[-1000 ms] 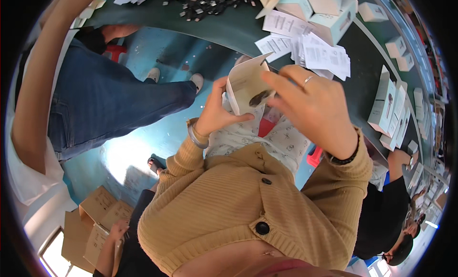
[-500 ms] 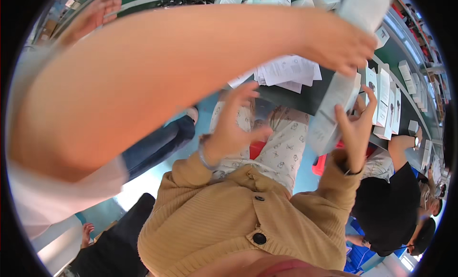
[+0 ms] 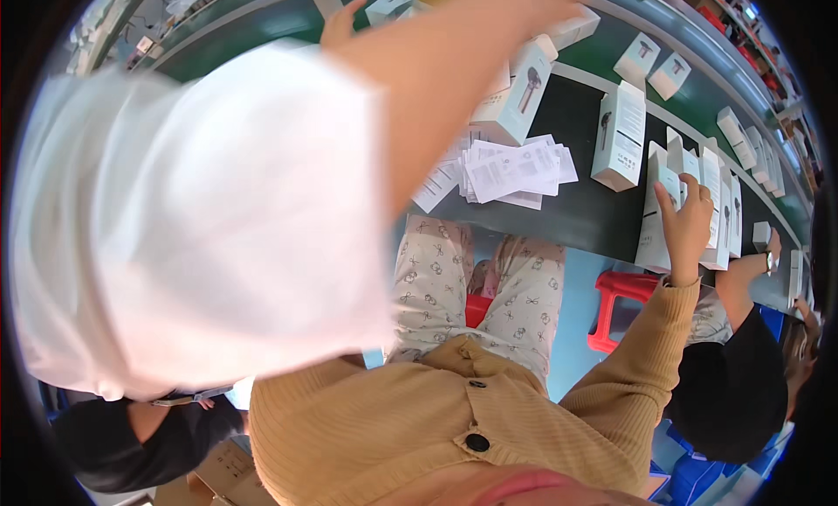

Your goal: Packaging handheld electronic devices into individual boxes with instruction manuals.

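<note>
My right hand (image 3: pixel 687 220) reaches out to the right and grips the top of a tall white box (image 3: pixel 650 237), which stands upright at the near edge of the dark green table (image 3: pixel 580 216). This box is the nearest of a row of similar upright white boxes (image 3: pixel 723 211). My left hand is hidden behind a co-worker's white sleeve (image 3: pixel 201 218). That person's bare arm (image 3: pixel 454 61) stretches across the picture toward the top right. My tan knitted sleeves and patterned trousers (image 3: pixel 489 288) show below.
A fanned stack of printed leaflets (image 3: pixel 515 170) lies on the table in front of me. More white boxes (image 3: pixel 620 135) stand behind it. A red stool (image 3: pixel 621 290) stands under the table edge. A person in black (image 3: pixel 733 384) sits at my right.
The co-worker's arm and sleeve have swung in and cover the left half of the view. My right hand has moved right with the box and set it at the table edge. My left hand went out of sight.
</note>
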Tool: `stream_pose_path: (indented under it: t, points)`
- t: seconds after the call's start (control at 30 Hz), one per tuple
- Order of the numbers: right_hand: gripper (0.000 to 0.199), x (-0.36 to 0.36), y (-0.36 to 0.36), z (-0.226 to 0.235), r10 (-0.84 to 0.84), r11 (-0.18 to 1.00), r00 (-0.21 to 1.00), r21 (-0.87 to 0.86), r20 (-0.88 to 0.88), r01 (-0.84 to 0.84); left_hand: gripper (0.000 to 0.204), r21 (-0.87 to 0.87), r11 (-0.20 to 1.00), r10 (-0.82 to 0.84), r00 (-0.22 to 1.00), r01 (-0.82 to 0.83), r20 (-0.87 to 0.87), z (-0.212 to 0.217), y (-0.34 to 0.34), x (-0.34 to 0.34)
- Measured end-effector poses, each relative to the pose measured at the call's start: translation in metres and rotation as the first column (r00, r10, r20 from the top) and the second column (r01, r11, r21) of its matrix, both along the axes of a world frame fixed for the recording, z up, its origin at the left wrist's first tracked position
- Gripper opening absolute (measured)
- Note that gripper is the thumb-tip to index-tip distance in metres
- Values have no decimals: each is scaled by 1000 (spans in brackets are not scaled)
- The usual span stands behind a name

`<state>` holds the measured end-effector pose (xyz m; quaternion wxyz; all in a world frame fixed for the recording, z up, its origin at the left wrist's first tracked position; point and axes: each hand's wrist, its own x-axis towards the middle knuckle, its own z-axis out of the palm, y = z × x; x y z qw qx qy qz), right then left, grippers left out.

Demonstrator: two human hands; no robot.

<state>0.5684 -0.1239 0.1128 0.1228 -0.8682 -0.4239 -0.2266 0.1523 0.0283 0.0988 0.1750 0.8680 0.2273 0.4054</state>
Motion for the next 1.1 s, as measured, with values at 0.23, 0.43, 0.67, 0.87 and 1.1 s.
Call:
stream_pose_path:
  t: [0.23, 0.43, 0.67, 0.87, 1.1]
  points:
    - [32, -33, -1, 14, 207, 972, 968, 140, -139, -187, 38, 293, 942, 172, 985, -164, 0, 35, 293, 128]
    - [28, -31, -22, 11, 256, 952, 940, 229, -223, -205, 37, 315, 920, 248, 969, -233, -7, 48, 296, 151]
    - [35, -49, -11, 19, 461, 841, 844, 437, -273, -318, 7, 70, 996, 31, 924, -63, 382, 115, 227, 140]
    - [85, -138, 24, 45, 726, 595, 678, 601, -117, -534, 12, -218, 955, 30, 661, 204, 750, 124, 131, 118]
    - [110, -234, 95, 48, 769, 82, 501, 715, 397, -694, 19, 145, 917, -320, 466, 372, 825, 94, -10, 50]
